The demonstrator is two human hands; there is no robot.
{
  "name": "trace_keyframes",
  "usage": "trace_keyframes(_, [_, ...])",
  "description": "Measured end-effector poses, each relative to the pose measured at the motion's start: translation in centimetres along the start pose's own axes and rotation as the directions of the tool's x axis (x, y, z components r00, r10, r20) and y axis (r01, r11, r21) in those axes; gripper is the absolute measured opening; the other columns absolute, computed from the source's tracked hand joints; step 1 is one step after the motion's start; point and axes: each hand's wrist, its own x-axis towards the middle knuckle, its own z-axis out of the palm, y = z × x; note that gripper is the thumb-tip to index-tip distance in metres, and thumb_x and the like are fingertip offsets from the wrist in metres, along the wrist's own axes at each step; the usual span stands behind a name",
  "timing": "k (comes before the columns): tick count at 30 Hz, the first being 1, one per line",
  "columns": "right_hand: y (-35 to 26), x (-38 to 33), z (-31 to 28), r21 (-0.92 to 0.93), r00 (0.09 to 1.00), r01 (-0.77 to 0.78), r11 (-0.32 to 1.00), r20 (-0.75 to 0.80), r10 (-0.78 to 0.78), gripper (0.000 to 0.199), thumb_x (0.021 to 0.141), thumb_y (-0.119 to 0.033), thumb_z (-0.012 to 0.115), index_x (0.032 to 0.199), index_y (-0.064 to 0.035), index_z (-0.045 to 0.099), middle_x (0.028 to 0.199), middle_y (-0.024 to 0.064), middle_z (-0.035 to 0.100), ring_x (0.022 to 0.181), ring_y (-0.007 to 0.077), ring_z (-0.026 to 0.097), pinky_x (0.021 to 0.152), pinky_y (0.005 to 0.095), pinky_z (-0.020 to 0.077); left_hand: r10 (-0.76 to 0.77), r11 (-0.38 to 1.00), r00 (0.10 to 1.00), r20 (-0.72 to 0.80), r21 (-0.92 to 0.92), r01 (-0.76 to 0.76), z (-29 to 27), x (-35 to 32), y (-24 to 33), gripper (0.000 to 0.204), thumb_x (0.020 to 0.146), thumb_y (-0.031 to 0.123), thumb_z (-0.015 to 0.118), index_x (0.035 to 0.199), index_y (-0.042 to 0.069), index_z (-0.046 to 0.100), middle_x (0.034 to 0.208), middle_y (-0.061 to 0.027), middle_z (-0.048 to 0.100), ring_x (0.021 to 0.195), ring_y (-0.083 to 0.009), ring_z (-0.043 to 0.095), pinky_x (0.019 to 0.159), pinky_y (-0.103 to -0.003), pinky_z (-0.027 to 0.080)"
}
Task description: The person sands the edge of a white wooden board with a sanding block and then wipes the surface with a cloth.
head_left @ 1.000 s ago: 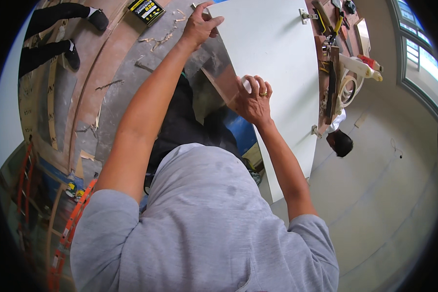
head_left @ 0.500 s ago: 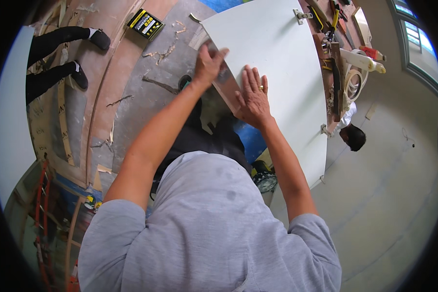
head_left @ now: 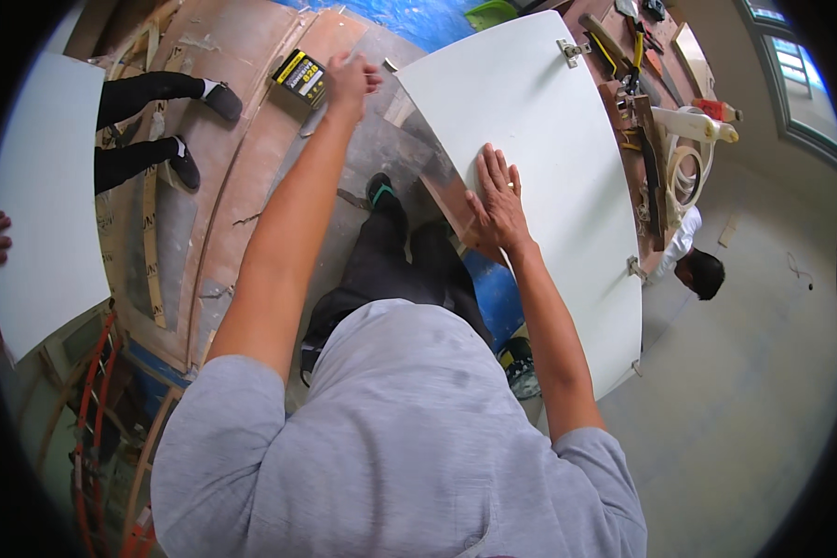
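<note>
White flat door panel with metal hinges lies across the surface, right hand spread flat near its left edge, left hand loosely open, reaching out past its far-left corner toward a yellow-black box; looks like positioning, so next wants a steady press.

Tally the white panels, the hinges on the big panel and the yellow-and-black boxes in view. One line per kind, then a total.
White panels: 2 (big panel, panel at left)
Hinges: 3 (first at)
Yellow-and-black box: 1
Total: 6
</note>
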Motion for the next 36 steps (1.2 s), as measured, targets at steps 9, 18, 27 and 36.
trace_keyframes(9, [2.4, -2.7, 0.5, -0.163, 0.998, 0.019, 0.987, 0.062, -0.009, 0.071, 0.107, -0.041, 0.051, 0.168, -0.0143, 0.029, 0.179, 0.0064, 0.012, 0.165, 0.0287, 0.009, 0.132, 0.0530, 0.0062, -0.115, 0.968, 0.979, 0.169, 0.238, 0.073, 2.8, -9.5, -3.1, 0.053, 0.102, 0.048, 0.069, 0.127, 0.002, 0.059, 0.092, -0.0113, 0.070, 0.063, -0.0199, 0.070, 0.054, -0.031, 0.055])
trace_keyframes(18, [10.4, -21.7, 3.8, -0.133, 0.979, -0.198, 0.971, -0.083, 0.188, 0.069, 0.106, -0.051, 0.052, 0.167, -0.0273, 0.034, 0.180, 0.0071, 0.009, 0.165, 0.0329, 0.003, 0.129, 0.0623, -0.0005, -0.336, 0.624, 0.792, 0.510, 0.750, -0.218, 1.9, -25.0, -12.2, 0.070, 0.094, 0.049, 0.076, 0.133, -0.007, 0.059, 0.104, -0.0218, 0.074, 0.090, -0.0323, 0.074, 0.071, -0.042, 0.058])
trace_keyframes(27, [17.6, -34.2, 5.8, 0.039, 0.702, -0.681, 0.732, -0.251, 0.666, 0.074, 0.106, -0.057, 0.047, 0.169, -0.0244, 0.028, 0.180, 0.0096, 0.004, 0.165, 0.0341, 0.001, 0.127, 0.0668, -0.0001, -0.132, 0.072, 0.685, 0.716, 0.696, -0.714, 1.8, -28.5, -11.1, 0.040, 0.096, 0.035, 0.075, 0.114, 0.000, 0.067, 0.092, -0.0256, 0.073, 0.084, -0.0421, 0.073, 0.077, -0.049, 0.057])
trace_keyframes(36, [12.5, -29.0, 6.0, 0.113, 0.909, -0.293, 0.950, -0.277, 0.313, 0.067, 0.101, -0.047, 0.060, 0.156, -0.0102, 0.050, 0.175, 0.0188, 0.022, 0.163, 0.0423, 0.013, 0.127, 0.0684, 0.0108, 0.188, 0.005, 0.601, 0.776, 0.612, -0.791, 6.6, -26.8, -6.2, 0.033, 0.093, 0.004, 0.066, 0.126, 0.003, 0.063, 0.101, -0.0192, 0.067, 0.089, -0.0342, 0.067, 0.080, -0.044, 0.055])
